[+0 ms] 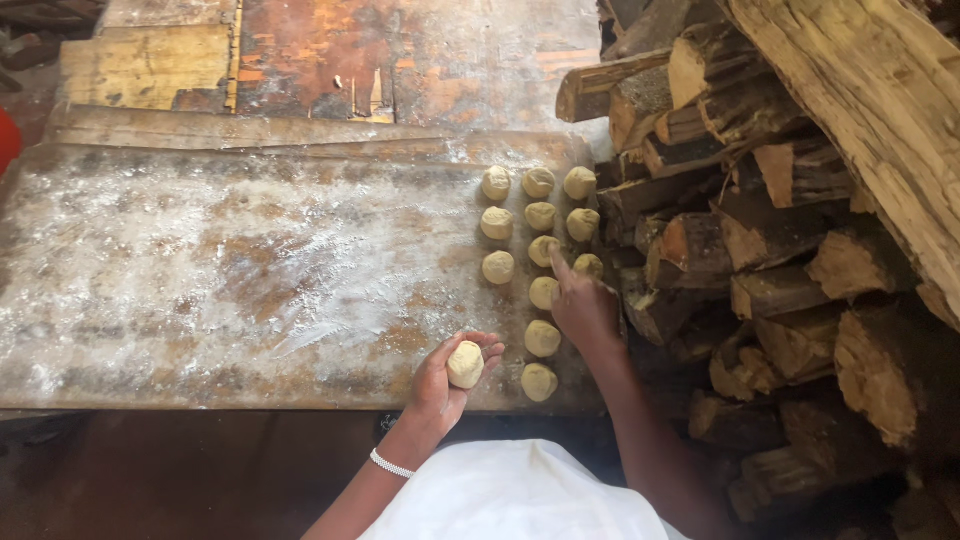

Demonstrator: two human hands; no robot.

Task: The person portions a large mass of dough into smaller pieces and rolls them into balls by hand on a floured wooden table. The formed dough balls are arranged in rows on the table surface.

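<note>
My left hand (443, 382) is palm up near the front edge of a floured wooden board (200, 270), cupping a pale dough ball (465, 364). My right hand (583, 305) rests at the board's right end, its forefinger stretched out and touching a dough ball (545, 250) in the rows. Several more dough balls (540, 215) lie in three short rows at the board's right end, with two (541, 360) nearest me. A bead bracelet (390, 464) circles my left wrist.
A tall stack of split firewood (780, 230) crowds the right side, right against the board's end. More worn planks (330, 60) lie beyond the board. My white garment (515, 495) fills the bottom centre.
</note>
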